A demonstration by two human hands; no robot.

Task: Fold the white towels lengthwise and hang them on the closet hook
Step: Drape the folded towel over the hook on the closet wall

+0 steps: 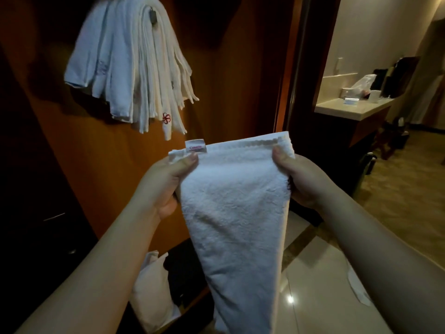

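A white towel (pixel 236 213) hangs folded in front of me, its top edge stretched level and its lower end tapering downward. My left hand (pixel 166 182) pinches the top left corner beside a small label (pixel 195 145). My right hand (pixel 303 179) pinches the top right corner. Up at the left, several white towels (pixel 134 66) hang bunched from a dark hook (pixel 153 15) on the orange-brown closet wall (pixel 228 75); one shows a red flower mark.
A white bundle (pixel 151 292) lies low in the closet beside dark items. To the right a doorway opens on a counter (pixel 354 108) with a tissue box, a plastic bag and dark clothes. Glossy floor tiles (pixel 320 285) lie below.
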